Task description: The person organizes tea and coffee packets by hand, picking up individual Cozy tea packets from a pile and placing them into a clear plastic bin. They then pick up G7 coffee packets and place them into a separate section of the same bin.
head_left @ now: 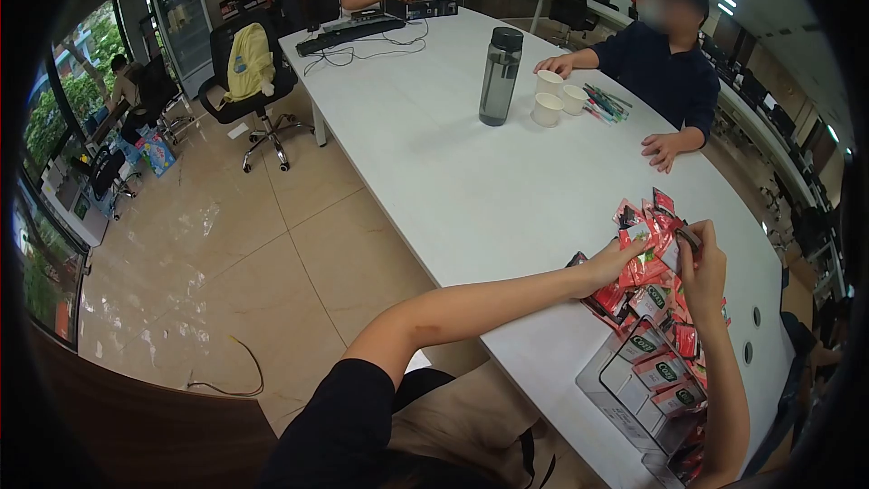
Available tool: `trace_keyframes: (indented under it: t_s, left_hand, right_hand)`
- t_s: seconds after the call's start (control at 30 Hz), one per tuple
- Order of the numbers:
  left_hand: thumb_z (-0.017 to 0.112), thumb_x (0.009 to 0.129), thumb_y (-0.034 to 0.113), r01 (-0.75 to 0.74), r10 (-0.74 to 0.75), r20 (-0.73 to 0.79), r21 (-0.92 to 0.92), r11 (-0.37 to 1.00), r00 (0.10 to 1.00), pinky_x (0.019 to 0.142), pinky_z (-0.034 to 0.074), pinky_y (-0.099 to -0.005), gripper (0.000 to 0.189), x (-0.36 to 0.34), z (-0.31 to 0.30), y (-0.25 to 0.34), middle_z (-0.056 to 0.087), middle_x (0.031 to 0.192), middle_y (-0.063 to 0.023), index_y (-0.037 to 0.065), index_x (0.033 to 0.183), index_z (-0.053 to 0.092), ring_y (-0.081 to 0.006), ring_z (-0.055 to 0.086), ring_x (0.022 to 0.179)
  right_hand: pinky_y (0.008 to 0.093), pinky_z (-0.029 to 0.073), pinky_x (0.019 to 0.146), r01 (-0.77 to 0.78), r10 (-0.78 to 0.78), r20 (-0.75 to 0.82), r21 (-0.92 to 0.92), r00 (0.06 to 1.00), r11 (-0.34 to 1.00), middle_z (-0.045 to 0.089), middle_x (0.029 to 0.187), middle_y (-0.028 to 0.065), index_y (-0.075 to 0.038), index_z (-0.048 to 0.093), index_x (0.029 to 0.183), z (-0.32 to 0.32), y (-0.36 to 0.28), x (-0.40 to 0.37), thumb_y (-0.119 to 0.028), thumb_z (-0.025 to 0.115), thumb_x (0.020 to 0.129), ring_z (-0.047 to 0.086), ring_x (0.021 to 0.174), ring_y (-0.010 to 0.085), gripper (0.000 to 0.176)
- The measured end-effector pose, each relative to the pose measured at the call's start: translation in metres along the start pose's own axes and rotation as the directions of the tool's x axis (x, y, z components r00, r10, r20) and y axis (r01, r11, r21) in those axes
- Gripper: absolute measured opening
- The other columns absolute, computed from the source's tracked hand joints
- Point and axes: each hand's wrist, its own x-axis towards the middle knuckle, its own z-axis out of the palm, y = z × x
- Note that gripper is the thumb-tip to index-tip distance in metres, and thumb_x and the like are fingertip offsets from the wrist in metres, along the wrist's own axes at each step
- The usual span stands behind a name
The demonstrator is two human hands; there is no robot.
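White table stands on tiled floor.

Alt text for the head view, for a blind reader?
Two bare hands work a pile of red packets on a white table: the left hand rests on the pile, the right hand pinches one packet. A clear box of packets stands beside them. Across the table sits a person near paper cups and a grey bottle.

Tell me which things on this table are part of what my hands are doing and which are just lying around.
In use: left hand, right hand, red packets, clear organizer box.
Lying about: water bottle, paper cups, pens.
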Motion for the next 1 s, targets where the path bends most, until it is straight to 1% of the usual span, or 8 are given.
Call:
trace_keyframes:
  t_s: [0.1,0.2,0.23,0.33,0.47,0.67,0.8,1.0]
  left_hand:
    - [0.04,0.101,0.036,-0.024,0.025,-0.025,0.042,0.999,0.999,0.084,0.051,-0.0278,0.041,0.001,-0.001,-0.001,0.063,0.111,-0.0053,0.003,0.124,0.049,-0.0109,0.062,0.097]
    - [0.042,0.101,0.034,-0.073,0.077,-0.045,0.094,0.993,0.996,0.084,0.051,-0.0275,0.038,0.007,-0.005,-0.01,0.063,0.109,-0.005,0.003,0.122,0.051,-0.0096,0.062,0.096]
    - [0.045,0.1,0.03,-0.109,0.12,-0.072,0.148,0.983,0.99,0.082,0.05,-0.0271,0.035,0.007,-0.007,-0.011,0.064,0.106,-0.0043,0.002,0.119,0.053,-0.0084,0.061,0.093]
    - [0.047,0.1,0.028,-0.111,0.138,-0.106,0.227,0.968,0.985,0.079,0.05,-0.0268,0.032,0.009,-0.012,-0.012,0.065,0.102,-0.0037,0.001,0.115,0.055,-0.0076,0.06,0.09]
    - [0.052,0.097,0.024,-0.101,0.137,-0.13,0.251,0.963,0.982,0.078,0.049,-0.0269,0.029,0.003,-0.011,-0.006,0.065,0.1,-0.0041,0.0,0.113,0.055,-0.0073,0.059,0.088]
    - [0.053,0.096,0.021,-0.182,0.213,-0.148,0.199,0.963,0.966,0.083,0.049,-0.028,0.029,0.008,-0.014,-0.013,0.063,0.105,-0.0056,-0.001,0.115,0.054,-0.0093,0.059,0.092]
    - [0.058,0.093,0.019,-0.208,0.27,-0.166,0.317,0.925,0.949,0.088,0.048,-0.0285,0.033,0.006,-0.015,-0.012,0.064,0.11,-0.0063,0.001,0.12,0.053,-0.0107,0.059,0.098]
    - [0.061,0.092,0.018,-0.196,0.268,-0.267,0.267,0.943,0.926,0.087,0.05,-0.0297,0.034,0.013,-0.021,-0.02,0.065,0.11,-0.0068,0.001,0.12,0.054,-0.0121,0.061,0.099]
  right_hand:
    - [0.0278,0.045,0.055,-0.036,0.036,-0.001,0.051,0.999,0.998,0.065,0.078,0.0124,-0.006,0.055,0.114,-0.013,-0.006,-0.005,-0.002,0.056,0.089,0.059,0.058,0.0155,0.026]
    - [0.0271,0.047,0.061,0.002,-0.002,-0.032,-0.008,0.999,1.0,0.065,0.08,0.012,-0.006,0.056,0.115,-0.024,-0.007,-0.01,-0.001,0.055,0.089,0.062,0.066,0.0144,0.027]
    - [0.023,0.044,0.058,0.06,-0.06,-0.043,0.001,0.997,0.998,0.063,0.081,0.0061,-0.005,0.054,0.118,-0.026,-0.012,-0.011,0.003,0.056,0.087,0.055,0.066,0.0075,0.032]
    - [0.0222,0.045,0.059,0.122,-0.121,-0.056,0.021,0.991,0.992,0.064,0.084,0.0075,-0.005,0.054,0.118,-0.032,-0.025,-0.018,0.004,0.056,0.086,0.056,0.07,0.0082,0.032]
    - [0.0281,0.052,0.069,0.02,-0.018,-0.042,0.05,0.999,0.999,0.067,0.094,0.0112,-0.005,0.057,0.118,-0.042,-0.058,-0.032,0.012,0.057,0.083,0.065,0.08,0.0148,0.038]
    - [0.0332,0.054,0.075,0.312,-0.326,-0.011,-0.258,0.945,0.914,0.067,0.094,0.0149,-0.001,0.06,0.112,-0.068,-0.077,-0.043,0.016,0.06,0.07,0.066,0.083,0.0265,0.045]
    - [0.0442,0.052,0.077,0.462,-0.481,0.092,-0.476,0.872,0.748,0.065,0.088,0.0125,-0.001,0.066,0.1,-0.073,-0.092,-0.054,0.004,0.063,0.071,0.065,0.082,0.0294,0.029]
    - [0.0406,0.051,0.069,0.651,-0.6,0.276,-0.465,0.751,0.6,0.064,0.084,0.012,0.002,0.065,0.097,-0.069,-0.122,-0.084,-0.004,0.063,0.072,0.06,0.073,0.0279,0.026]
